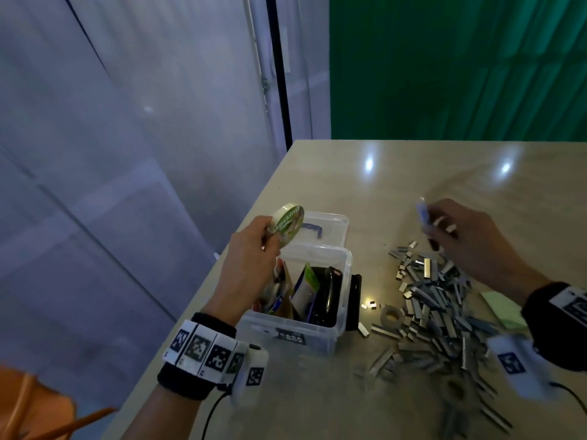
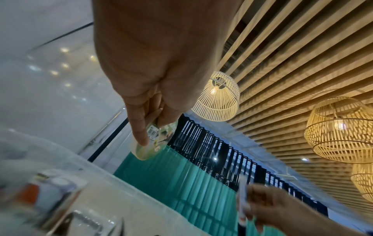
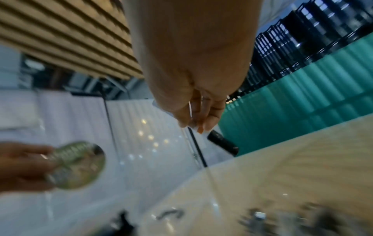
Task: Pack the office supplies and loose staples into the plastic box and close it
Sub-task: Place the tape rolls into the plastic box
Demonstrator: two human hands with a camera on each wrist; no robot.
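Plastic box open, both hands loaded

The plastic box (image 1: pixel 317 325) sits open at the table's (image 1: pixel 397 173) left edge, at 6 o'clock in our head view, already holding packets. Our left hand (image 1: pixel 254 249) grips a masking tape roll (image 1: pixel 287 222) above it. Our right hand (image 1: pixel 470 236), at 3 o'clock, pinches a small white-blue item (image 1: pixel 423 214) over the loose staples (image 1: pixel 444 306).
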